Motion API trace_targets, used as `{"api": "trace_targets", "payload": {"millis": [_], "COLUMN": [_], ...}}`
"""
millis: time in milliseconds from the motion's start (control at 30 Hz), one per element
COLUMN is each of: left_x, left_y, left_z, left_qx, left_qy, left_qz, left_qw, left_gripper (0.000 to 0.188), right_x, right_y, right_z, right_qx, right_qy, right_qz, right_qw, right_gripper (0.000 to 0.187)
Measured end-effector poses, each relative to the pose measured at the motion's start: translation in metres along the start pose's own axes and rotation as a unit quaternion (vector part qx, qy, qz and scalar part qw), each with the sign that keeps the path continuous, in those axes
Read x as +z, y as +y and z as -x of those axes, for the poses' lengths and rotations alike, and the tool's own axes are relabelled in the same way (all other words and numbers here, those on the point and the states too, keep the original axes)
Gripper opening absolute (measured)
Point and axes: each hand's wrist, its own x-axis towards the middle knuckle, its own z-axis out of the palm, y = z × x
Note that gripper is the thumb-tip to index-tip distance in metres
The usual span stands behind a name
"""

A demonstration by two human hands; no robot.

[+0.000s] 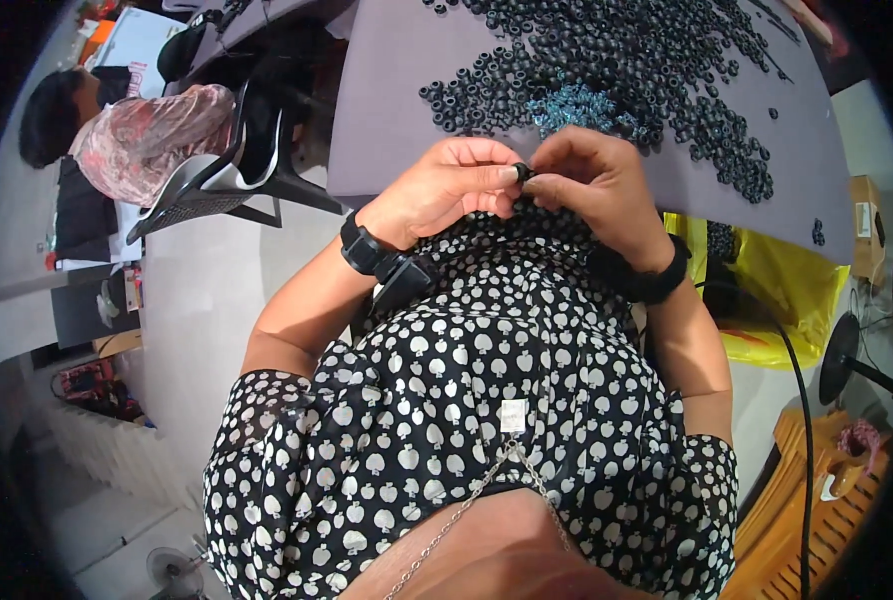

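My left hand (467, 180) pinches a small round black part (523, 172) between thumb and forefinger, just past the table's near edge. From the other side, the thumb and forefinger of my right hand (597, 175) close in a pinch against the same part. Whatever lies between the right fingertips is too small to make out. On the table right beyond my hands is a small heap of light-blue pieces (577, 108). Around and behind it spread a great many loose black ring-shaped parts (607, 50), their holes showing.
The grey-covered table (387, 110) lies in front of me. A yellow bag (777, 310) with black parts inside hangs or stands below its right edge. To the left, a person in a patterned top (157, 140) sits on a black chair (267, 150). An orange slatted wooden piece (807, 500) stands at lower right.
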Motion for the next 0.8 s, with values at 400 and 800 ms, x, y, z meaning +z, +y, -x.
{"api": "trace_targets", "payload": {"millis": [400, 800], "left_x": [0.008, -0.033], "left_y": [0.005, 0.059], "left_z": [0.012, -0.003], "left_qx": [-0.032, 0.146], "left_qy": [-0.059, 0.216], "left_qz": [-0.065, -0.399], "left_qw": [0.996, 0.879], "left_gripper": [0.017, 0.018], "right_x": [0.001, -0.073], "right_y": [-0.011, -0.036], "right_z": [0.006, 0.028], "right_qx": [-0.045, -0.003], "right_qy": [-0.101, 0.205], "right_qz": [0.124, 0.203], "right_qw": [0.986, 0.957], "right_gripper": [0.022, 0.013]}}
